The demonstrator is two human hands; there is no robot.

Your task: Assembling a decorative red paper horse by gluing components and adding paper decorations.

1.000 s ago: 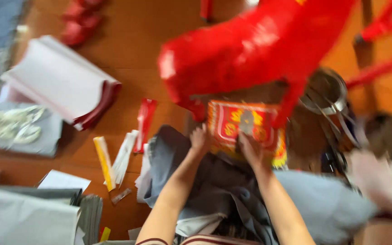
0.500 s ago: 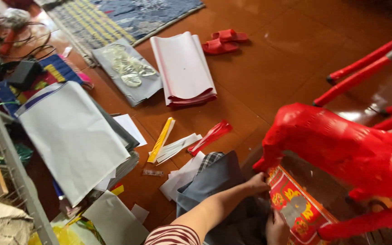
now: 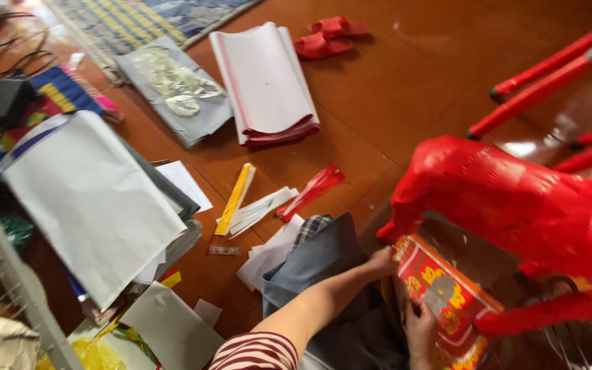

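Note:
A large red paper-covered animal figure (image 3: 515, 205) stands on the brown floor at the right. A red and yellow patterned paper panel (image 3: 447, 301) lies against its underside. My left hand (image 3: 381, 262) touches the panel's upper edge beside the figure's leg, fingers curled on it. My right hand (image 3: 421, 325) presses on the panel's lower left edge. My left arm in a striped sleeve (image 3: 255, 353) reaches across grey cloth (image 3: 323, 267) on my lap.
Stacks of white and grey paper sheets (image 3: 97, 199) lie at the left. A curved white and red paper stack (image 3: 265, 82), red sandals (image 3: 327, 38), yellow and red paper strips (image 3: 234, 199), and a blue patterned mat (image 3: 145, 17) lie on the floor. Red sticks (image 3: 543, 89) stand at the upper right.
The view has swung left and down, bringing the paper stacks into sight. Both hands stay on the patterned panel under the red figure.

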